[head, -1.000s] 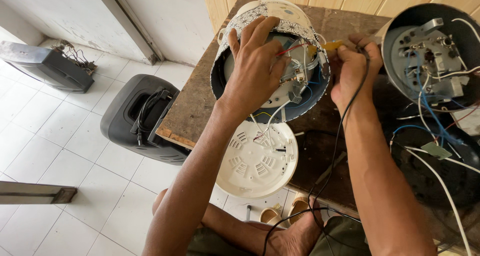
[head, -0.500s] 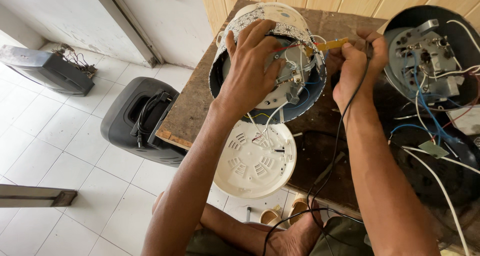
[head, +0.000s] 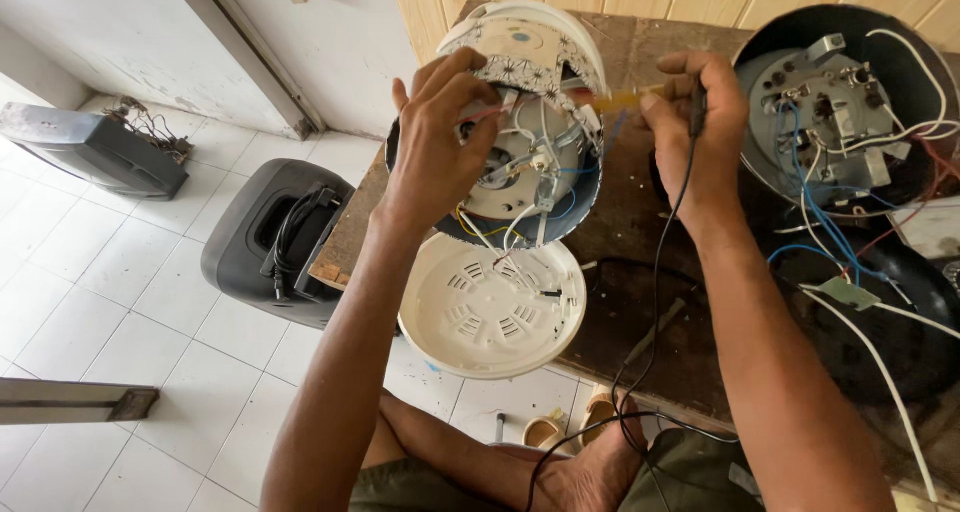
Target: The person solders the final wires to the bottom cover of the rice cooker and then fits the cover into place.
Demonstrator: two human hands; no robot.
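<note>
- A person's left hand [head: 440,137] clasps the upturned round appliance body with the patterned white shell and blue inner rim [head: 520,122], fingers curled shut over its edge; the body is tilted on the worn brown wooden desk [head: 640,272], close to the near edge.
- The right hand [head: 700,137] pinches a slim tool with a translucent yellow handle [head: 625,99], tip aimed into the opened base, with a thin black cord [head: 655,302] trailing down past the wrist toward the lap.
- Likely slip: the tool tip could skid among the white, yellow and blue wires [head: 520,217] and nick or dislodge one, since they crowd the metal centre.
- The cream round vented plastic cover [head: 490,307] overhangs the desk edge, tethered by wires; a tug on the body could drag it off onto the white tiled floor [head: 110,302].
- The dangling cord could snag on the forearm and jerk the tool.
- A second opened black-shelled appliance with exposed metal plate and wiring [head: 840,112] sits just beside the right hand; an elbow swing might catch its loose leads.
</note>
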